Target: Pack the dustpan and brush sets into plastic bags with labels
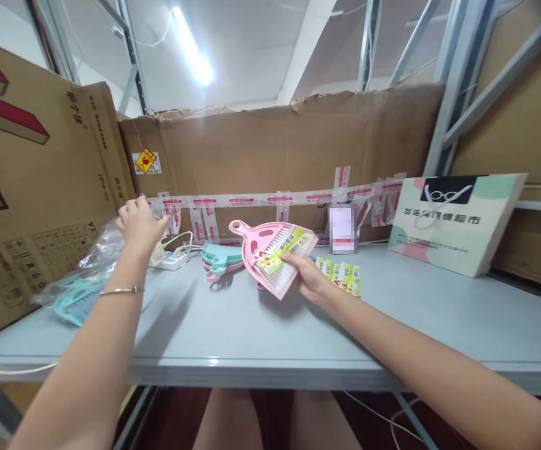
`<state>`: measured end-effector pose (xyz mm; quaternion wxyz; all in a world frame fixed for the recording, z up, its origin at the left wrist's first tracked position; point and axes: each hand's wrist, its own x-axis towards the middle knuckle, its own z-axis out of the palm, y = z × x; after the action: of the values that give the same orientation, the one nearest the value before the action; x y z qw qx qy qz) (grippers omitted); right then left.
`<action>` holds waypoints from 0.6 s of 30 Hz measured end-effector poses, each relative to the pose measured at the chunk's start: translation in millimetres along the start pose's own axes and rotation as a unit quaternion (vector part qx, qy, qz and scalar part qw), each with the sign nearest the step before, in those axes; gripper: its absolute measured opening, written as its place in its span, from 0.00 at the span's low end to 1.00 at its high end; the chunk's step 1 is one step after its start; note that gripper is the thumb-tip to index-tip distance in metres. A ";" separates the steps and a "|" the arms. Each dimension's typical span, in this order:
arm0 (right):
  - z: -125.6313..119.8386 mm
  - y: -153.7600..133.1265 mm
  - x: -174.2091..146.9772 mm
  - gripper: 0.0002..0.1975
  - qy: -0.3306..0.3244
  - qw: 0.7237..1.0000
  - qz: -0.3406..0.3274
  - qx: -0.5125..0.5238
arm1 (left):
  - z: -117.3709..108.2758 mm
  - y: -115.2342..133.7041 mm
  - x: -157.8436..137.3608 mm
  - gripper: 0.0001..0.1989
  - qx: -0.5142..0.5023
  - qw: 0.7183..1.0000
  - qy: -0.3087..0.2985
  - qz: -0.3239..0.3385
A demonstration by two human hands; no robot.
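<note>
In my right hand (312, 275) is a pink dustpan (257, 240) with a white-bristled brush (277, 275) lying in it and a yellow-green printed label (274, 256) across the front. My thumb presses on the label, and the set is tilted above the table. My left hand (140, 225) is raised at the left, thumb and fingers apart, above clear plastic bags (104, 247). Beneath the plastic lies a turquoise dustpan (71, 300). Stacked turquoise and pink dustpans (223, 257) rest at mid-table, partly behind the pink one.
Several printed labels (345, 275) lie right of my right hand. A phone-like screen (343, 230) leans at the back, near a white gift box (448, 225). A white power strip (174, 259) with cables sits behind. Cardboard boxes (270, 150) wall the grey table (233, 337).
</note>
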<state>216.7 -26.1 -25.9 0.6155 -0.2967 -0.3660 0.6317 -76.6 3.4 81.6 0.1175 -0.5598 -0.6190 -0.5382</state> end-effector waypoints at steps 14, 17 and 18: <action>-6.8 -8.2 7.3 0.12 0.025 0.999 -0.033 0.004 | -36.5 -12.9 -41.7 0.09 0.010 0.957 -0.141 0.252; -12.2 -11.2 11.7 0.12 0.038 0.998 -0.041 0.000 | -28.2 -28.5 -80.2 0.10 -0.067 0.916 -0.257 0.302; -13.7 -11.8 12.9 0.12 0.040 0.998 -0.043 -0.002 | -25.8 -37.7 -89.5 0.11 -0.065 0.904 -0.293 0.304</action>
<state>233.8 -12.3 -22.8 0.6557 -0.3069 -0.3549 0.5915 -88.3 -60.2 4.7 0.0521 -0.8597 -0.3889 -0.3270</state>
